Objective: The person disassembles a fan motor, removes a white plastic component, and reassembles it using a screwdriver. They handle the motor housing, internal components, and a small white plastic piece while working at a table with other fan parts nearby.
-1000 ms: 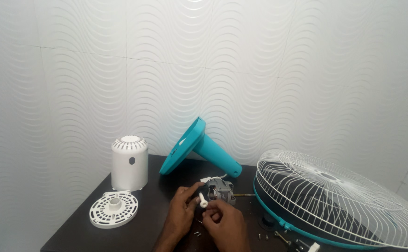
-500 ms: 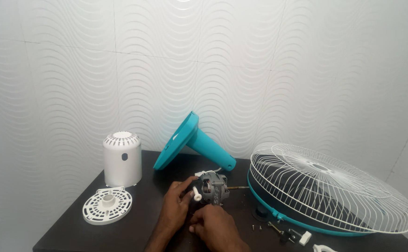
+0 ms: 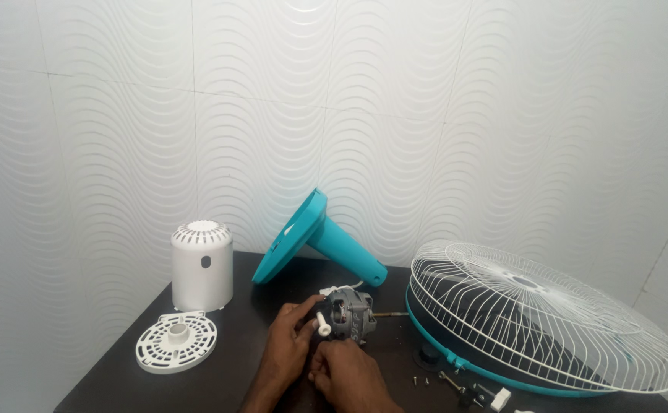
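Observation:
A grey fan motor (image 3: pixel 351 315) with a white knob (image 3: pixel 322 324) and a thin metal shaft sits on the dark table (image 3: pixel 227 367). My left hand (image 3: pixel 288 344) grips the motor's left side by the knob. Just below it, my right hand (image 3: pixel 349 378) presses against the motor's lower edge; whether its fingers hold a small part is hidden. White wires stick out of the motor's top.
A white motor cover (image 3: pixel 202 265) stands at the back left, with a round white vented plate (image 3: pixel 176 342) in front of it. A teal fan base (image 3: pixel 315 242) lies on its side. White wire guards on a teal ring (image 3: pixel 533 317) fill the right. Small screws (image 3: pixel 456 382) lie nearby.
The view has shifted a little, so everything sits lower and further left in frame. Both hands stay on the motor with only slight finger movement.

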